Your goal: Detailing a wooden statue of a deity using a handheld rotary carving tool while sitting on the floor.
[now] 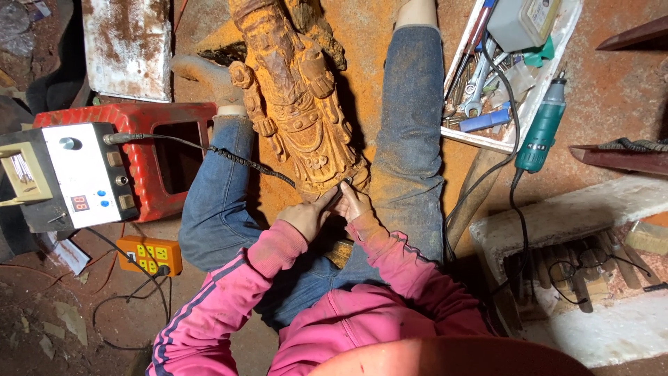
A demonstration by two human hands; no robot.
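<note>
A carved wooden statue [299, 104], dusted orange, lies between my legs in blue jeans. Both hands meet at its near end. My left hand [305, 218] and my right hand [355, 204] are closed together around a thin dark handpiece [339, 193], and its tip touches the carving's lower edge. A black coiled cable [236, 159] runs from the handpiece to a white control box [83, 174] on the left. My pink sleeves cover both forearms.
The control box sits on a red plastic stool [174, 132], with an orange power strip [148, 255] on the floor below. To the right are a white tray of wrenches [487, 136], a teal electric grinder [543, 125] and a white foam box of chisels [557, 216].
</note>
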